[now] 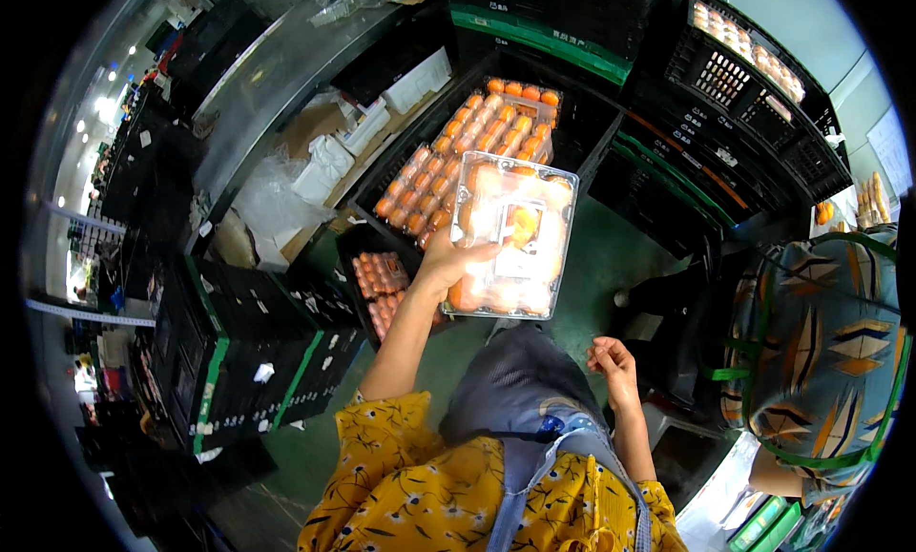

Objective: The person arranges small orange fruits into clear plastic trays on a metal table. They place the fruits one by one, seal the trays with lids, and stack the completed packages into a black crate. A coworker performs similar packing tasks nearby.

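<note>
My left hand [454, 260] grips the left edge of a clear plastic clamshell pack [533, 266], its thumb on the lid. Orange, round fruit shows through the plastic, and a label with a fruit picture lies under strong glare. Beyond it, similar packs of orange fruit [494, 126] fill part of a black crate [565, 130]. My right hand [613, 362] hangs at my right side with curled fingers, apart from the pack; no object shows in it. A lower black crate with more fruit packs [379, 273] sits left of the held pack.
Black crates with green bands [286, 351] stack at left. More dark crates [680, 144] rise at right, topped by one with packs [751, 47]. A shelf at upper left bears plastic bags [275, 201] and white trays [418, 80]. A patterned bag [823, 344] stands at right.
</note>
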`<state>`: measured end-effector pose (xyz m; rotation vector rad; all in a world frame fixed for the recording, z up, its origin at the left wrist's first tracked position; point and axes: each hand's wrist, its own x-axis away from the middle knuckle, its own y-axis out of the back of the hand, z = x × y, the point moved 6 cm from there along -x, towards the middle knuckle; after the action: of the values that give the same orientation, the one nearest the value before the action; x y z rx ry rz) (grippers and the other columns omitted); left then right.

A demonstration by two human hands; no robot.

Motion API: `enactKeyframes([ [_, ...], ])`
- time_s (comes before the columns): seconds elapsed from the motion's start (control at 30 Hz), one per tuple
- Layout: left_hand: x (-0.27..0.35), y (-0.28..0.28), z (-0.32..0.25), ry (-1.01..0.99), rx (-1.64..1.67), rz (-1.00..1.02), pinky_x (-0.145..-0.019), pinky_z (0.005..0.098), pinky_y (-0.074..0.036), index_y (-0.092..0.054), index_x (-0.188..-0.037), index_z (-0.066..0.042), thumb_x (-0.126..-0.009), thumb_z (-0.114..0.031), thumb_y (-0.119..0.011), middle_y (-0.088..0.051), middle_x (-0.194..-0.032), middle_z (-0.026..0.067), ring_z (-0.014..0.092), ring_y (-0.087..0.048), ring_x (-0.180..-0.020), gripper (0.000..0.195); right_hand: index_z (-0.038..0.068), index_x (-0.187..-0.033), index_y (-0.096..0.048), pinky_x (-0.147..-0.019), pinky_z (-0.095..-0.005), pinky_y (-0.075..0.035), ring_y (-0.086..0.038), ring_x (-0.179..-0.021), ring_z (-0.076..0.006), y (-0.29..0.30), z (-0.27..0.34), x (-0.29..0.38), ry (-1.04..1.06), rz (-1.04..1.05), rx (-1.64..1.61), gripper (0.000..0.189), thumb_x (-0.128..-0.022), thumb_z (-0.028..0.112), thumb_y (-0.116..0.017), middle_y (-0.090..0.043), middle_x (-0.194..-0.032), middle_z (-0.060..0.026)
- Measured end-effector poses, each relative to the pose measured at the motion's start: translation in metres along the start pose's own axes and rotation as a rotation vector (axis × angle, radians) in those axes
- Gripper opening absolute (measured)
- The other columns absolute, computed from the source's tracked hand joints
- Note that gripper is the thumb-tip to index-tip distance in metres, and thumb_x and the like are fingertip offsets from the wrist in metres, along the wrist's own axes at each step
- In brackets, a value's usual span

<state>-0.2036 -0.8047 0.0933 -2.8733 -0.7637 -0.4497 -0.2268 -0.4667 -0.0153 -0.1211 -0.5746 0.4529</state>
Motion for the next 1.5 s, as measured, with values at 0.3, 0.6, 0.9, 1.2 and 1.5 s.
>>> enactKeyframes([
  [0.3, -0.133, 0.013, -0.016, -0.061, -0.067, 0.04, -0.074, 0.0296, -0.053, -0.063, -0.105, 0.003, -0.07, -0.005, -0.077, -0.067, -0.098, 0.0107, 0.016, -0.065, -0.084, 0.038, 0.002, -0.102, -0.058, -0.066, -0.0232, -0.044, -0.054, -0.071, -0.0096, 0.009, -0.028, -0.014, -0.053, -0.255, 0.007, 0.014, -0.091, 0.011, -0.057, -0.061, -0.085, -0.0031],
  [0.6, -0.261, -0.017, 0.021, 0.051, -0.025, 0.115, -0.075, 0.0294, -0.054, -0.061, -0.11, 0.002, -0.065, 0.001, -0.079, -0.067, -0.099, 0.0085, 0.018, -0.065, -0.086, 0.049, 0.001, -0.104, -0.057, -0.067, -0.0242, -0.045, -0.057, -0.074, -0.0119, 0.007, -0.055, 0.006, -0.104, -0.45, -0.071, 0.019, -0.092, 0.015, -0.058, -0.062, -0.087, -0.0058],
  [0.9, -0.312, 0.004, -0.009, -0.052, -0.52, 0.209, -0.079, 0.0305, -0.052, -0.065, -0.106, -0.002, -0.067, -0.009, -0.081, -0.068, -0.099, 0.0086, 0.017, -0.065, -0.09, 0.043, 0.004, -0.104, -0.058, -0.067, -0.0218, -0.044, -0.057, -0.074, -0.0102, 0.0, -0.07, 0.014, -0.166, -0.493, -0.108, 0.02, -0.09, 0.018, -0.06, -0.063, -0.089, -0.0046],
  [1.2, -0.305, -0.06, 0.077, 0.053, -1.165, -0.014, -0.082, 0.0415, -0.052, -0.062, -0.1, -0.002, -0.067, -0.035, -0.073, -0.067, -0.099, 0.0185, 0.032, -0.065, -0.094, 0.048, 0.001, -0.103, -0.057, -0.064, -0.0223, -0.044, -0.056, -0.07, -0.0109, -0.014, -0.061, -0.004, -0.147, -0.463, -0.082, 0.016, -0.09, 0.011, -0.06, -0.062, -0.086, -0.0058],
  [1.5, -0.295, -0.084, 0.117, -0.206, -1.415, -0.025, -0.078, 0.0464, -0.049, -0.05, -0.116, -0.003, -0.082, -0.025, -0.062, -0.058, -0.112, 0.0151, 0.03, -0.057, -0.101, 0.042, 0.0, -0.104, -0.057, -0.065, -0.0233, -0.044, -0.055, -0.07, -0.0111, -0.002, -0.074, 0.011, -0.199, -0.504, -0.065, 0.017, -0.09, 0.01, -0.057, -0.062, -0.087, -0.0072],
])
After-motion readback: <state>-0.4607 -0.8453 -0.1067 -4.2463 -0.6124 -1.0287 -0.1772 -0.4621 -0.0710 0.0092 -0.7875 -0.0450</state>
